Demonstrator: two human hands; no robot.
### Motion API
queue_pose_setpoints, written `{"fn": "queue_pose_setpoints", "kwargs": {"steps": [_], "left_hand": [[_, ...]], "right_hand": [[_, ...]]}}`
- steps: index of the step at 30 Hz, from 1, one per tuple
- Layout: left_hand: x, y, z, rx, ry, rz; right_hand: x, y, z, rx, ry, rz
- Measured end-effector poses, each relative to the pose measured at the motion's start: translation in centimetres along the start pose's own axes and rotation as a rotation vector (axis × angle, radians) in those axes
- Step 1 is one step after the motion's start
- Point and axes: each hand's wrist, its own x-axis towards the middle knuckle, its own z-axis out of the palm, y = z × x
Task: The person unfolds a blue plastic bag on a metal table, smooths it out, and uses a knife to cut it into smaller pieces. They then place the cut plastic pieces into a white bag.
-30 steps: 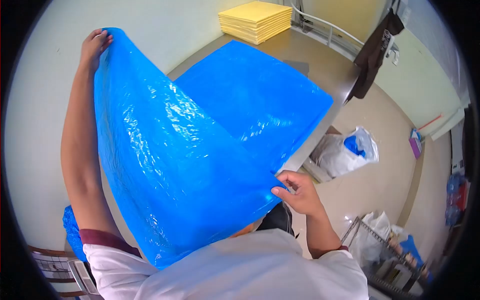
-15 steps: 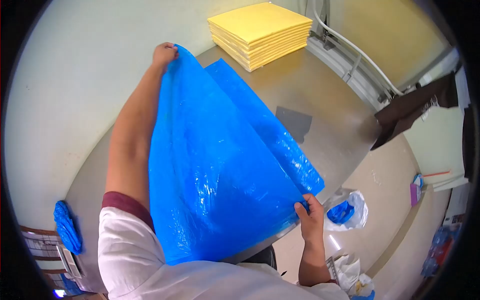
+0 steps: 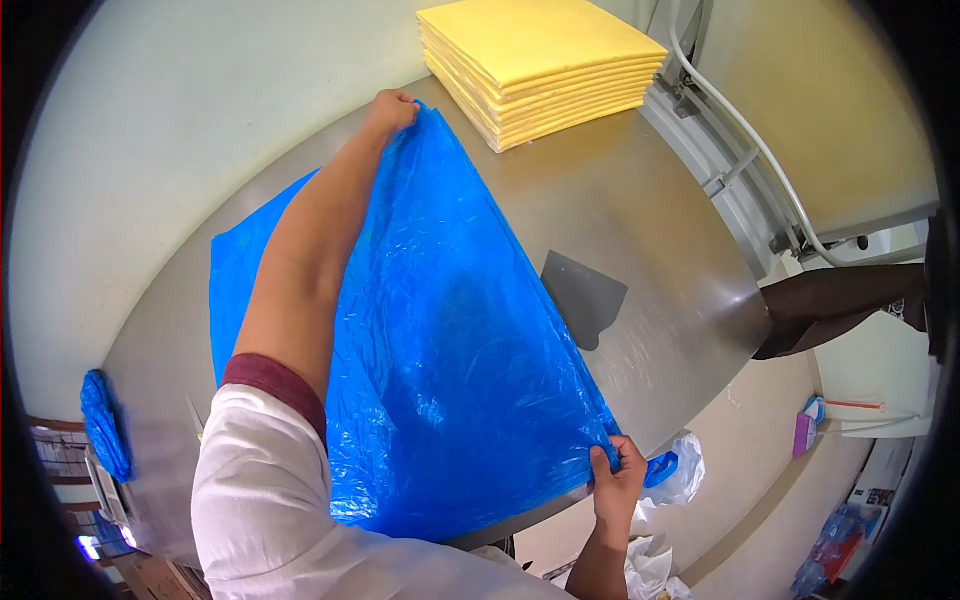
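A large shiny blue plastic sheet (image 3: 460, 320) is spread over the metal table (image 3: 680, 230) in front of me. At its far corner, my left hand (image 3: 397, 110) is closed on the edge, arm stretched across the sheet. My right hand (image 3: 617, 468) pinches the near right corner, by the table's front edge, thumb on top. Part of the sheet's left side shows beyond my left forearm, which hides some of it. Beside the sheet's right edge lies a flat dark grey piece (image 3: 585, 298).
A stack of yellow padded sheets (image 3: 545, 60) stands at the back, near the left hand. A crumpled blue plastic bundle (image 3: 105, 425) lies at the left edge. White plastic bags (image 3: 685, 478) are below on the right. Dark cloth (image 3: 845, 305) hangs past the table's right end.
My left hand has moved right with the far corner, and my right hand slightly down. The sheet's loose flap on the right is now covered, and its left part shows beyond my forearm.
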Motion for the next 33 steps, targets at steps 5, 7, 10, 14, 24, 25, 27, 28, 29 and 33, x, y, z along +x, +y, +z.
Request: {"fn": "queue_pose_setpoints", "kwargs": {"steps": [5, 7, 10, 14, 24, 25, 27, 28, 29, 33], "left_hand": [[-4.1, 1.2, -0.6, 0.181, 0.202, 0.164], [-8.2, 1.3, -2.9, 0.252, 0.21, 0.256], [-16.9, -0.2, -8.6, 0.344, 0.04, 0.354], [-35.8, -3.3, -16.4, 0.469, -0.107, 0.396], [-64.7, -8.2, -22.7, 0.263, 0.055, 0.215], [-66.7, -8.0, -22.8, 0.222, 0.069, 0.227], [-70.9, -8.2, -23.8, 0.148, 0.136, 0.236], [-73.3, -8.7, -24.4, 0.113, 0.188, 0.23], [-75.6, -9.5, -25.0, 0.08, 0.238, 0.225], [-87.0, -14.0, -29.6, -0.028, 0.442, 0.08]], "right_hand": [[0.4, 0.1, -0.2, -0.002, 0.033, -0.014], [0.6, 0.4, -0.4, 0.018, 0.008, -0.06], [0.7, 0.6, -0.3, -0.01, 0.033, -0.069], [0.9, 1.4, -0.7, -0.074, 0.016, -0.124], [7.1, 6.3, -3.5, -0.3, -0.01, -0.438], [8.7, 7.4, -4.5, -0.355, -0.01, -0.454], [7.9, 6.3, -3.9, -0.592, 0.151, -0.536], [6.6, 5.5, -3.6, -0.707, 0.241, -0.574], [5.1, 4.3, -3.0, -0.833, 0.386, -0.609], [-2.8, 2.3, 2.9, -0.738, 0.626, -1.028]]}}
